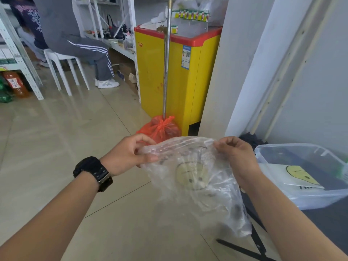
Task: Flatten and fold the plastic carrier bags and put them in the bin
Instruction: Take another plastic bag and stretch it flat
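Observation:
A clear plastic carrier bag (194,178) with a yellow smiley face printed on it hangs crumpled in the air in front of me. My left hand (128,153), with a black watch on the wrist, pinches its top left edge. My right hand (235,153) pinches the top right edge. The bag sags below both hands, above the floor. To the right stands a clear plastic bin (308,196) on a dark table; a flat folded bag with a yellow smiley (299,177) lies inside it.
A yellow chest freezer with a red rim (169,72) stands ahead, with a metal pole (166,63) and a tied red bag (160,129) at its foot. A person sits on a white chair (62,72) at the far left by shelving. A white wall edge (226,72) rises at right.

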Demonstrator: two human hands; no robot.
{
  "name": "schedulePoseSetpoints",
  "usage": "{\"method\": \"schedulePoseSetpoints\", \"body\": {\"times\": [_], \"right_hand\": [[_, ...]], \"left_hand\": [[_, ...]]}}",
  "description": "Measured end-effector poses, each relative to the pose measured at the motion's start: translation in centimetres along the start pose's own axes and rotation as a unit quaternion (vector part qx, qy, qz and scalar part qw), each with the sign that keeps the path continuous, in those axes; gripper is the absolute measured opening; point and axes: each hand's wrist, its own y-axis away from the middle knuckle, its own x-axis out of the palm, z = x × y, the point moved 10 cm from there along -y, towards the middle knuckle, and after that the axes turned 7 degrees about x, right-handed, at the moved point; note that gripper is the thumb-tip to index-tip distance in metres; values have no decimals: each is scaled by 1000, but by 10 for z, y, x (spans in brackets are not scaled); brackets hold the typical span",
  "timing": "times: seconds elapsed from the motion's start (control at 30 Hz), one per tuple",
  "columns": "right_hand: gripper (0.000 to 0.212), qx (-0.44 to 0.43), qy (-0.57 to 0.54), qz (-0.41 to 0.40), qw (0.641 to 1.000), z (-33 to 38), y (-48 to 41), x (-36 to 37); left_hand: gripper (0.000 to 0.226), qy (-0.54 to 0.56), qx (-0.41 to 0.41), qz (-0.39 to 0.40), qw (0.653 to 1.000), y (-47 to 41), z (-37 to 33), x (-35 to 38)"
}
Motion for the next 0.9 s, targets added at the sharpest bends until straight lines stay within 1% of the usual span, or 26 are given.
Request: {"method": "schedulePoseSetpoints", "body": {"times": [0.07,0.13,0.2,0.27,0.37,0.4,0.47,0.5,0.57,0.6,0.67,0.8,0.87,0.9], "right_hand": [[12,12,-4,36,999,-3,0,9],[18,10,2,87,996,-1,2,18],[21,3,23,110,994,2,3,21],[26,5,35,111,993,1,2,18],[37,5,24,113,993,1,-2,13],[37,2,29,115,993,2,-3,11],[35,2,71,136,988,2,-3,13],[34,10,103,161,982,0,1,19],[33,37,155,209,965,-8,11,30],[32,47,164,219,961,-11,13,32],[28,45,169,205,963,-9,12,29],[22,21,195,150,969,-3,5,18],[24,17,237,142,961,-6,4,18],[28,4,278,144,950,-5,6,21]], "left_hand": [[18,0,19,-58,998,-1,-4,-12],[3,-34,30,-113,993,0,-6,-27],[16,-56,29,-144,988,2,-6,-37],[22,-58,33,-154,986,3,-9,-40],[15,-36,46,-179,982,4,-10,-47],[12,-21,49,-186,981,4,-9,-50],[14,7,57,-189,980,3,-9,-52],[16,13,62,-185,981,3,-9,-52],[19,15,74,-167,983,3,-11,-46],[20,14,79,-157,984,2,-12,-44],[21,12,86,-145,986,1,-12,-43],[21,-22,91,-144,985,2,-14,-45],[22,-28,99,-140,985,3,-18,-42],[22,-27,105,-136,985,4,-22,-39]]}}
